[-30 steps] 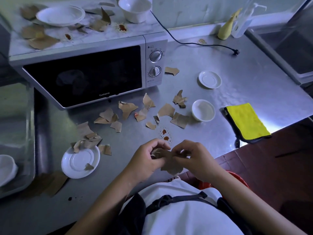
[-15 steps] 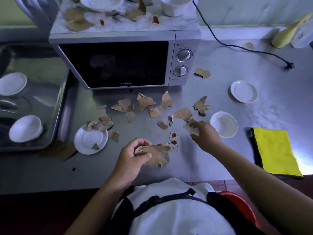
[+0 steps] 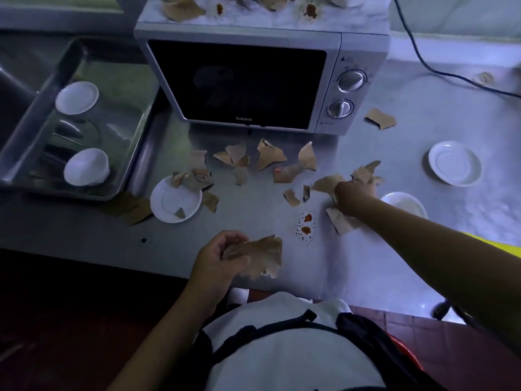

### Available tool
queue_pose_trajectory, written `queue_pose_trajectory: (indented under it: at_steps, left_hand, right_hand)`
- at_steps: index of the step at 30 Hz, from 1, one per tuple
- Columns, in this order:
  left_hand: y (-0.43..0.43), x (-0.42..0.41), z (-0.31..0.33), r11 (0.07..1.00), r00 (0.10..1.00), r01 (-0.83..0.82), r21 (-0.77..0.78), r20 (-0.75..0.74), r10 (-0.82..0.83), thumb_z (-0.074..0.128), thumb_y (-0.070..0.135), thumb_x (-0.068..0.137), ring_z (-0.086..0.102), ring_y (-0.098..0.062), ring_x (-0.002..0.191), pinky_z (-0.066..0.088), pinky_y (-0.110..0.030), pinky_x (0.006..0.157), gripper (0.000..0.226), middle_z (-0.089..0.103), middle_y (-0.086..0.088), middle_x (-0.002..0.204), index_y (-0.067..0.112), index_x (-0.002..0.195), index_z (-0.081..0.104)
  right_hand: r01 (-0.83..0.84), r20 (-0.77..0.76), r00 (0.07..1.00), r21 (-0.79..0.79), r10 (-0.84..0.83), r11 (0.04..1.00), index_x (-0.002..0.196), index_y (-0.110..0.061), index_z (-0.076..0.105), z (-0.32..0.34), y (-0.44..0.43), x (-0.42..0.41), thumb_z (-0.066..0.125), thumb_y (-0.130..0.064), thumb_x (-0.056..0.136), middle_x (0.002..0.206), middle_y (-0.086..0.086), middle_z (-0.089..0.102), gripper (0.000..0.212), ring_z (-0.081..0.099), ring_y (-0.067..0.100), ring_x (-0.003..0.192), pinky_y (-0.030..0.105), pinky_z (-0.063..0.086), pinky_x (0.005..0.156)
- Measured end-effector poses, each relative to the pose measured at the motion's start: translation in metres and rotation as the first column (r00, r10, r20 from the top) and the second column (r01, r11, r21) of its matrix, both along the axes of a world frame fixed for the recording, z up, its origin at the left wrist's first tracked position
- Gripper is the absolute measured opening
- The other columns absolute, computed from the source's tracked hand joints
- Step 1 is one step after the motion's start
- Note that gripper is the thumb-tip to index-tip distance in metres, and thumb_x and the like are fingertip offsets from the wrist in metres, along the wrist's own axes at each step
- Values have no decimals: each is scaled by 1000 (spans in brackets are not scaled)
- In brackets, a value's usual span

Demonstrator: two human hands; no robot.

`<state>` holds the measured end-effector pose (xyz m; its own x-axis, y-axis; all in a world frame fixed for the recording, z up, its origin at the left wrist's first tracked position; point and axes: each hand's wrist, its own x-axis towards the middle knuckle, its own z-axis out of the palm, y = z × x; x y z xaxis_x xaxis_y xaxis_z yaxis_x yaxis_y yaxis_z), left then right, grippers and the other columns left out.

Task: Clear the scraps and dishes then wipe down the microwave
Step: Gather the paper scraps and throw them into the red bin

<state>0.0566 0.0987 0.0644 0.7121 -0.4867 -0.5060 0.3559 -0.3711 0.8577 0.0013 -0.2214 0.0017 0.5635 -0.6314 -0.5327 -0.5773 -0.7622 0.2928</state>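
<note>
My left hand (image 3: 218, 256) grips a bunch of brown paper scraps (image 3: 263, 256) near the counter's front edge. My right hand (image 3: 353, 197) reaches forward and closes on scraps (image 3: 363, 173) lying beside a white bowl (image 3: 406, 203); one scrap (image 3: 339, 220) sticks out under the wrist. Several more scraps (image 3: 269, 158) lie in front of the silver microwave (image 3: 253, 80). A white saucer (image 3: 174, 200) with scraps on it sits left of centre, another saucer (image 3: 455, 163) at the right. More scraps and red stains cover the microwave's top (image 3: 253, 9).
Red sauce spots (image 3: 306, 224) mark the steel counter between my hands. A metal tray (image 3: 132, 131) at the left holds a white saucer (image 3: 77, 97) and a white bowl (image 3: 86, 167). A black cable (image 3: 439, 69) runs along the back right. A yellow cloth's corner (image 3: 499, 245) shows behind my right forearm.
My hands separated: the left kept the gathered bunch of scraps, the right reached forward and right to the scraps by the bowl. My view swung left and closer.
</note>
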Motion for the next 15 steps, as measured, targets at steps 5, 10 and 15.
queue_pose_trajectory:
  at_steps: [5, 10, 15]
  left_hand:
    - [5, 6, -5, 1000, 1000, -8, 13, 0, 8, 65, -13, 81, 69, -18, 88, 57, -30, 74, 41, 76, 4, 88, 24, 95, 74]
    - [2, 20, -6, 1000, 999, -3, 23, 42, 2, 66, -10, 81, 71, -19, 87, 58, -34, 82, 35, 77, 2, 86, 23, 88, 75]
    - [-1, 33, -3, 998, 1000, -21, -53, -10, 21, 67, -11, 78, 70, -17, 80, 57, -37, 80, 34, 76, -1, 81, 22, 83, 74]
  right_hand:
    - [46, 167, 985, 54, -54, 997, 108, -11, 67, 15, 3, -13, 62, -28, 95, 117, 10, 60, 22, 58, 34, 113, 42, 40, 103]
    - [194, 548, 699, 473, -459, 860, 83, -21, 72, 65, 21, -42, 76, -15, 83, 96, 7, 69, 7, 65, 25, 81, 28, 48, 67]
    - [57, 509, 290, 836, -810, 546, 75, -11, 73, 124, 103, -71, 75, -7, 83, 63, -5, 66, 9, 58, 8, 64, 17, 43, 62]
